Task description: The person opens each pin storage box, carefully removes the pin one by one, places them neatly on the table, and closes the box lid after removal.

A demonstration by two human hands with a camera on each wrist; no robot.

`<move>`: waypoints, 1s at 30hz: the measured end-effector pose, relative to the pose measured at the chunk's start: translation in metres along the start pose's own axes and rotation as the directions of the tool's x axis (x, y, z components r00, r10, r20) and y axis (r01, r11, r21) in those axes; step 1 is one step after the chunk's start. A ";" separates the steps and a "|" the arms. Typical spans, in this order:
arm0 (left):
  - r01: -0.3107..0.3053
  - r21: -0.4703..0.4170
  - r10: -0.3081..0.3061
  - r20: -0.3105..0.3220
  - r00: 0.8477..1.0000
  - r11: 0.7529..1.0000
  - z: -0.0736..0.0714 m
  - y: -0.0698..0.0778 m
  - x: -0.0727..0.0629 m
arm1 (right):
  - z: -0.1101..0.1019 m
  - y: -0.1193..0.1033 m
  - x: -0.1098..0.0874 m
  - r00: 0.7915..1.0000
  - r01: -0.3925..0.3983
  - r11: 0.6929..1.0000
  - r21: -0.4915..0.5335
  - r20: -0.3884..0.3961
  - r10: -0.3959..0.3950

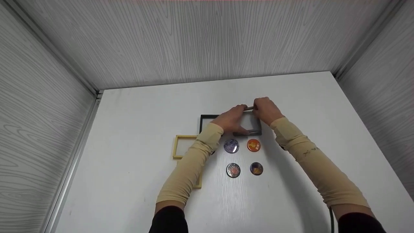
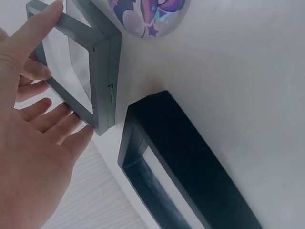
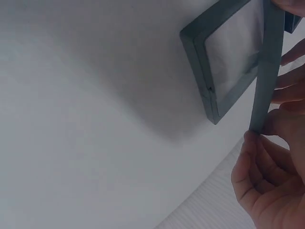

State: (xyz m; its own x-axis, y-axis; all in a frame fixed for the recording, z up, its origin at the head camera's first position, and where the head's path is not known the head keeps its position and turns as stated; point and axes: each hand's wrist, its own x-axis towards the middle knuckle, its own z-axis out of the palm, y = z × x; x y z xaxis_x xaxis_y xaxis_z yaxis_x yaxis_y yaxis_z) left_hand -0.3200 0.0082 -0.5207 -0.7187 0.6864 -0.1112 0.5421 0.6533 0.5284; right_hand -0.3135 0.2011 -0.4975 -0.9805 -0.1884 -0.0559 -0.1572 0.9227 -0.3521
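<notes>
Both hands hold a dark grey display frame (image 1: 260, 125) with clear film, its two halves parted like a hinged case. My left hand (image 1: 230, 119) spans the raised half, thumb on one bar and fingertips on the opposite one, as the left wrist view shows on the frame (image 2: 96, 81). Thumb and fingers of my right hand (image 1: 266, 110) pinch a far corner of that tilted half; in the right wrist view the other half (image 3: 194, 52) stands apart below it. Nearest the frame lie a purple round badge (image 1: 231, 146) and an orange badge (image 1: 254, 145).
A black frame (image 1: 209, 116) sits left of the grey one, partly behind my left hand. Two yellow frames, one upper (image 1: 175, 147) and one lower (image 1: 199, 183), are partly covered by the left forearm. Nearer me lie a reddish badge (image 1: 233, 170) and a dark badge (image 1: 256, 168).
</notes>
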 end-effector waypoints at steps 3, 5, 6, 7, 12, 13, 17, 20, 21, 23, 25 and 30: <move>0.002 0.020 -0.003 0.007 1.000 1.000 0.002 0.001 0.002 | 0.004 0.004 0.000 1.000 0.003 1.000 0.008 0.009 -0.003; 0.002 0.030 -0.002 0.010 1.000 1.000 0.004 0.003 0.004 | 0.006 0.007 -0.001 1.000 0.003 1.000 0.011 0.011 -0.003; 0.003 0.036 -0.004 0.013 1.000 0.999 0.004 0.003 0.004 | 0.007 0.008 -0.001 1.000 0.000 1.000 0.014 0.014 0.000; 0.010 0.044 -0.010 0.016 1.000 0.999 0.005 0.004 0.005 | 0.008 0.008 -0.001 1.000 -0.003 1.000 0.017 0.018 0.002; 0.045 0.094 -0.048 0.029 0.998 0.995 0.006 0.007 0.005 | 0.011 0.009 -0.003 1.000 0.002 1.000 0.028 0.025 -0.002; 0.050 0.106 -0.054 0.029 0.998 0.993 0.006 0.008 0.005 | 0.011 0.009 -0.003 1.000 0.008 1.000 0.026 0.023 -0.008; 0.059 0.140 -0.064 0.030 0.998 0.988 0.006 0.009 0.004 | 0.013 0.009 -0.004 1.000 0.026 1.000 0.017 0.017 -0.026; 0.070 0.154 -0.075 0.029 0.997 0.986 0.006 0.010 0.003 | 0.014 0.009 -0.005 0.999 0.033 0.999 0.014 0.018 -0.033; 0.071 0.154 -0.077 0.029 0.997 0.985 0.006 0.011 0.003 | 0.015 0.009 -0.005 0.999 0.033 0.999 0.013 0.019 -0.033; 0.074 0.157 -0.080 0.029 0.996 0.985 0.006 0.011 0.002 | 0.016 0.009 -0.005 0.999 0.035 0.999 0.010 0.018 -0.035; 0.077 0.155 -0.082 0.028 0.996 0.985 0.006 0.012 0.002 | 0.017 0.010 -0.005 0.999 0.039 0.999 0.010 0.015 -0.039; 0.071 0.149 -0.076 0.027 0.997 0.986 0.006 0.014 -0.001 | 0.021 0.013 -0.007 1.000 0.012 0.999 0.049 0.024 -0.013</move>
State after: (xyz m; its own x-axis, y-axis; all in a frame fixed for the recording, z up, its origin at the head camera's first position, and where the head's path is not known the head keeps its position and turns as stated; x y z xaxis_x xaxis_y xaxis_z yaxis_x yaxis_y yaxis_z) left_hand -0.3092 0.0186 -0.5183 -0.7457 0.6431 -0.1741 0.5485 0.7409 0.3875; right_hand -0.3062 0.2068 -0.5214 -0.9753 -0.2081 -0.0738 -0.1625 0.9028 -0.3981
